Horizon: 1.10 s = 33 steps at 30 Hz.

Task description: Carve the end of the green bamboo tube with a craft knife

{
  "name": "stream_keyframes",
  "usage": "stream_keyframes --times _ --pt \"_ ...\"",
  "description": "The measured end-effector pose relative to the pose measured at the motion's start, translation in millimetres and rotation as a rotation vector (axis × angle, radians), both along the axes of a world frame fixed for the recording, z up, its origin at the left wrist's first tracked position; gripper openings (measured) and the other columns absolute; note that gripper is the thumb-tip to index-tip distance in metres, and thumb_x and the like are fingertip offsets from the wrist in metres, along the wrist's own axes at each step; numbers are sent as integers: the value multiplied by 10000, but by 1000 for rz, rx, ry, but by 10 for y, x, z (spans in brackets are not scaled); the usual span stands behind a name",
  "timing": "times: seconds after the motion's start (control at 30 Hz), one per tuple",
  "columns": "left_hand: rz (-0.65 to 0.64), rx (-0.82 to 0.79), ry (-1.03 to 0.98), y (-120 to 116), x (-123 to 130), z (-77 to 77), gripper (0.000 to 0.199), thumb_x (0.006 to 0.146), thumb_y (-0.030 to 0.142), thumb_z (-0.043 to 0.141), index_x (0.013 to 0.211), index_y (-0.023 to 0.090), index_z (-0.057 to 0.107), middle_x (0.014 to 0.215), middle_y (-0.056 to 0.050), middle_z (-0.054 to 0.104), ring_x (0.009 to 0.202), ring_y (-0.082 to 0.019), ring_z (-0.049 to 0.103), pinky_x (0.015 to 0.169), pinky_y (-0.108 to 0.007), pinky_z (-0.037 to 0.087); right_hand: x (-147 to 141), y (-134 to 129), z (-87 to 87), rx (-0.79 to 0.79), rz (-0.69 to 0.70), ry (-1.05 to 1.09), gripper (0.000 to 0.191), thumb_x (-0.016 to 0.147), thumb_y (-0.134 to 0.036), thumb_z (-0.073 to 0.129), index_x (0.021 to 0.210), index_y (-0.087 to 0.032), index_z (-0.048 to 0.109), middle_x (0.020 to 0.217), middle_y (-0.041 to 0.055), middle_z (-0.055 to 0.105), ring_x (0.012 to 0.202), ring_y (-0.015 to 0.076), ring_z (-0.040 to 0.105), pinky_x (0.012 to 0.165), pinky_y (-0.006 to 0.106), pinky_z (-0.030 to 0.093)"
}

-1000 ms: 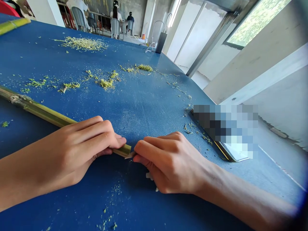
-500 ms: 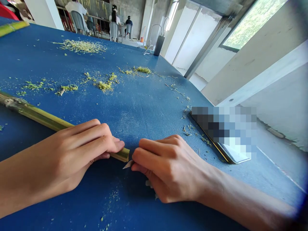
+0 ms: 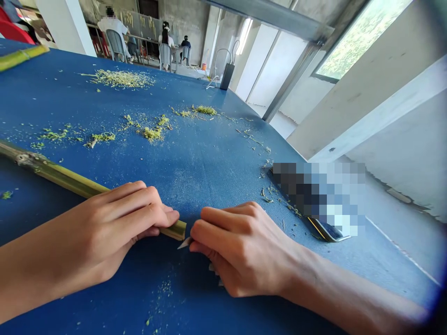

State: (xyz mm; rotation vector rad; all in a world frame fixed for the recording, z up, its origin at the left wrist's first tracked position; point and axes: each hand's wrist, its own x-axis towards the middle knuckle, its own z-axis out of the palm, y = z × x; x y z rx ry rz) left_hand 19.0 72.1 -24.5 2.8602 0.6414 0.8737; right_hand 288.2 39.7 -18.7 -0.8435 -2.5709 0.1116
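A long green-yellow bamboo piece with a knobbly joint runs in from the left edge. My left hand is closed around it close to its cut end, which pokes out past the thumb. Just right of that end, my right hand pinches a small knife with a pointed blade. The blade tip sits slightly below the bamboo's end; whether they touch I cannot tell. My palm and fingers hide most of the knife, though a pale bit of what may be its wrapped handle shows beneath.
Piles of pale green shavings and scraps lie across the blue table. A phone, partly blurred, is at the right edge. Another bamboo piece lies far left, a black box at the far corner. People sit beyond.
The view has tilted up slightly, so the table's contents sit a little lower. Both hands keep their hold, and the knife stays beside the bamboo's end.
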Motion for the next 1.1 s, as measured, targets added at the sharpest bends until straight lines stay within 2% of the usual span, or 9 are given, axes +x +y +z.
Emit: stream_keyframes --times 0.1,0.2,0.33,0.43,0.5,0.6,0.8,0.97,1.1 --pt "-6 -9 39 -25 9 46 281 1091 87 434 1171 239 656 1027 -4 739 950 -128 711 915 -233 577 -25 8 0 61 8 50 319 1111 -207 477 842 -193 646 738 -34 544 549 129 350 473 326 296" --pt "19 -6 104 -34 -60 174 267 1094 112 463 1246 233 646 1140 -15 756 1031 -154 713 953 -288 574 -44 22 23 152 -25 99 357 1131 -213 445 848 -175 660 731 -18 534 565 133 379 480 323 319" --pt "65 52 192 7 -253 415 192 1079 261 559 1247 247 651 1151 -19 759 1034 -191 715 999 -360 548 -30 16 69 227 -43 177 290 1113 -189 473 890 -174 657 742 -6 564 581 134 416 491 306 348" --pt "90 66 263 30 -349 485 133 1073 258 574 1160 243 673 1099 -17 754 977 -187 701 920 -355 536 -16 1 77 259 -61 241 215 1095 -160 497 942 -182 647 760 -4 595 592 129 453 502 286 372" --pt "93 72 262 30 -355 447 165 1094 210 525 1069 228 687 1019 -18 747 896 -176 669 837 -340 519 -21 -7 70 273 -79 250 168 1086 -171 515 975 -188 641 772 -5 614 588 127 476 495 283 376" --pt "131 89 236 23 -304 325 243 1111 148 460 1047 205 687 948 -25 728 833 -163 635 778 -319 497 -36 -10 61 284 -106 249 120 1080 -208 540 1017 -185 640 799 0 657 592 126 534 489 284 383" --pt "189 140 88 43 -240 138 242 1117 141 473 1219 235 671 1075 -17 750 996 -166 706 850 -317 521 -3 47 70 280 -138 200 207 1102 -185 485 996 -172 663 764 -1 650 626 130 578 566 289 422" --pt "179 196 79 53 -243 143 221 1089 99 531 1180 236 678 997 13 712 919 -143 666 853 -317 486 57 106 62 247 -158 128 239 1106 -204 505 965 -170 695 799 13 684 652 133 564 584 300 387" --pt "140 206 83 47 -233 169 95 1084 202 591 1115 216 680 970 -11 703 903 -174 643 830 -337 482 82 124 65 220 -154 112 274 1109 -210 488 954 -164 710 787 8 668 646 138 535 588 307 371"
